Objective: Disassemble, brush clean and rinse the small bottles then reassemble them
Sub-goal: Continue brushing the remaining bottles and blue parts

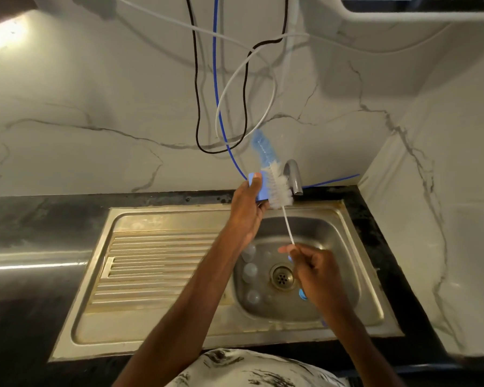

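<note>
Small bottles (249,270) are lying in the basin of the sink (333,238), at least three clear ones just beside the drain (282,276) and partly under your left forearm. They are waiting low in the basin, likely so that drips stay inside the steel and off the dark desk (67,210).

Your left hand (246,208) is gripping a blue piece (259,188), thumb across its top, raised close to the tap (292,175). I cannot tell whether it is a cap or some other bottle part. You are keeping it high and near the spout, which looks like a way to scrub it where rinse water would fall.

Your right hand (316,272) is pinching the thin wire stem of the brush (277,191), fingers curled round it far from the head. The white bristles are pressing against the side of the blue piece, while the blue tip is pointing up past it. Gripping the stem that far back is giving you reach, though probably less control.

By my reading, you are working through the brushing step, with rinsing and reassembly not yet done.
</note>
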`<state>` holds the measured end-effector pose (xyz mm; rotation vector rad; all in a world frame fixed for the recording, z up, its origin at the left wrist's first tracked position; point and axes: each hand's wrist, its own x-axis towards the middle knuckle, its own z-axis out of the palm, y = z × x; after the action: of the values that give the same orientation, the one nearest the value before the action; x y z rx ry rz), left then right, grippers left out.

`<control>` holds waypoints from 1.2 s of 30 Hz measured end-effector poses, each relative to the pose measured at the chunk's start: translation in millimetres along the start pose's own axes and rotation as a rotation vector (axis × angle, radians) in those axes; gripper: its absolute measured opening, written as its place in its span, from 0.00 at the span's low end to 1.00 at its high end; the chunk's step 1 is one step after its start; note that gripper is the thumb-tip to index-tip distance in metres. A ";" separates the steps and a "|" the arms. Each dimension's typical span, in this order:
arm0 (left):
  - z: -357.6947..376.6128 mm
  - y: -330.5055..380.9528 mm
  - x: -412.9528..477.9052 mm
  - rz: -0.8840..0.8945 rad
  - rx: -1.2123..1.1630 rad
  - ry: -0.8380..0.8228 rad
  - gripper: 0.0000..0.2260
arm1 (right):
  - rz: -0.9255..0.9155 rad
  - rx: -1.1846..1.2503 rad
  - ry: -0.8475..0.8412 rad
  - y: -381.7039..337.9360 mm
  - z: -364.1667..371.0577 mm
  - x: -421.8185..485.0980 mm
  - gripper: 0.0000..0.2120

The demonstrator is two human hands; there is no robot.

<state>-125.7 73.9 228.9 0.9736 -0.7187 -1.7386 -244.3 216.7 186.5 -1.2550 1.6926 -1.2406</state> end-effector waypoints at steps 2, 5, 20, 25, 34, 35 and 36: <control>0.0 -1.9 -1.6 0.005 0.002 0.014 0.14 | -0.001 0.007 -0.016 -0.5 0.1 -3.1 0.11; 6.6 -11.9 -8.6 -0.013 0.080 -0.021 0.11 | 0.013 -0.016 0.030 -12.3 -5.0 16.2 0.12; 8.9 -4.4 -8.2 -0.012 -0.129 0.049 0.12 | 0.016 -0.026 0.068 -16.7 -0.3 19.9 0.11; 6.6 0.2 -5.1 0.013 -0.082 0.079 0.14 | 0.014 -0.061 0.070 -4.7 6.8 -6.9 0.10; 10.1 -9.5 -6.1 0.069 0.135 -0.073 0.14 | 0.005 -0.034 0.082 -23.5 0.9 10.5 0.11; 7.0 -8.5 -3.8 0.091 0.156 -0.075 0.14 | -0.003 -0.039 0.082 -22.7 0.0 9.7 0.11; 2.8 -6.9 -0.4 0.108 0.180 -0.076 0.14 | -0.004 -0.038 0.078 -20.1 -0.8 7.7 0.11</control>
<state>-131.2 76.8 224.8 0.9746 -0.9736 -1.6444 -241.2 208.0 205.9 -1.2478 1.7777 -1.2806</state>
